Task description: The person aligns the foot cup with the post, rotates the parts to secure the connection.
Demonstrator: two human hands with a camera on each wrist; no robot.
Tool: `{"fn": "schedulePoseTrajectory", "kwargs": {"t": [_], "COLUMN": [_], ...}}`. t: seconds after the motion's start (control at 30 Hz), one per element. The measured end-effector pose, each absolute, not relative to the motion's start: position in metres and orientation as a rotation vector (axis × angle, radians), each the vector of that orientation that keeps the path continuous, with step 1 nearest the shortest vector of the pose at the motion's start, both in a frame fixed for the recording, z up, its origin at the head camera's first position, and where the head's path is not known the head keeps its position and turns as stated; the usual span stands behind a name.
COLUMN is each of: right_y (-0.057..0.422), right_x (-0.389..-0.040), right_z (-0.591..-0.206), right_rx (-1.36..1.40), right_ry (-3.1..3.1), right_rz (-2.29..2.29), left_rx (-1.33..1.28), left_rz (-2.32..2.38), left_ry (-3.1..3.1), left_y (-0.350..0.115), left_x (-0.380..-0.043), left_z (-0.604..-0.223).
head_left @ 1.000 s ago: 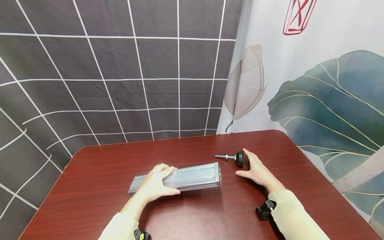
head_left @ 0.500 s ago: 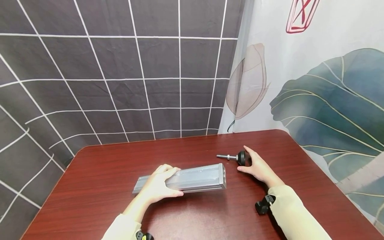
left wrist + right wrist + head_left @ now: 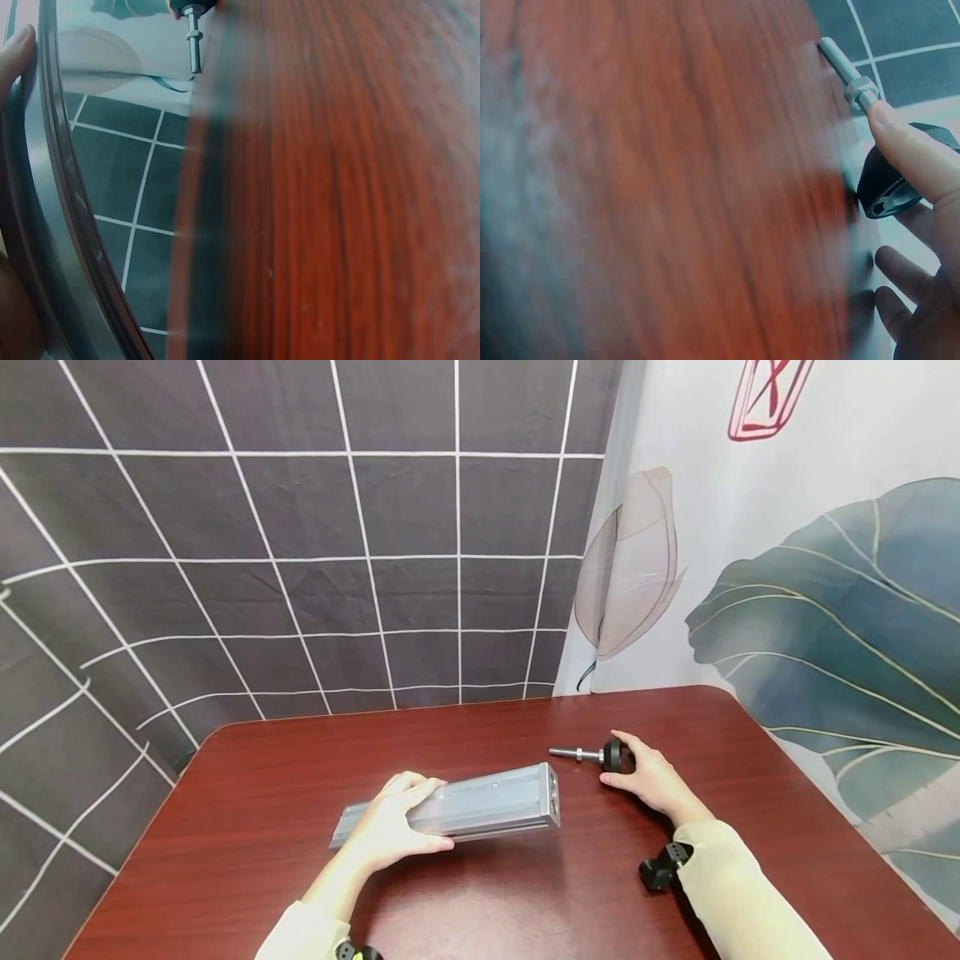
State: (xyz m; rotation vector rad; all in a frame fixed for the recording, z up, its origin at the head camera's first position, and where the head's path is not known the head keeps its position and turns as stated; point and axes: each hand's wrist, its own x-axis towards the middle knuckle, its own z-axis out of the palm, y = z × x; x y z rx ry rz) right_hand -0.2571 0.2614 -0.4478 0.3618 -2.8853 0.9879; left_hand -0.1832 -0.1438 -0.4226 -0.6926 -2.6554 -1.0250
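Observation:
A long silver aluminium profile (image 3: 483,802) slants across the middle of the table in the head view, its right end turned toward the camera and showing round holes. My left hand (image 3: 390,827) grips it near the middle, thumb along the near side and fingers over the far side. To its right is a levelling foot (image 3: 612,756) with a black base and a threaded stud pointing left. My right hand (image 3: 652,781) pinches the black base between thumb and fingers. In the right wrist view the thumb (image 3: 911,154) covers part of the foot; other fingertips are curled below it.
The dark red wooden table (image 3: 465,910) has rounded far corners. Behind it hang a grey curtain with white grid lines (image 3: 405,510) and a pale curtain with leaf prints (image 3: 825,593). A small black camera (image 3: 663,867) sits on the right wrist.
My right hand has come closer around the levelling foot's base and now holds it. The profile's right end has turned slightly, showing more of its end face. The head view has shifted a little.

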Motion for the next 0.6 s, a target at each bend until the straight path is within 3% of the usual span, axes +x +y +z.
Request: {"fn": "schedulePoseTrajectory", "kwargs": {"t": [0.27,0.6], "right_y": [0.26,0.259], "right_x": [-0.255,-0.24], "right_z": [-0.45,-0.419], "right_rx": [0.239,0.135], "right_ry": [-2.83,-2.693], "right_rz": [1.082,1.202], "left_rx": [-0.669,-0.689], "left_rz": [-1.047,-1.025], "left_ry": [-2.672,-2.634], "left_y": [-0.145,-0.147], "left_x": [-0.182,-0.183], "left_z": [-0.42,-0.421]}}
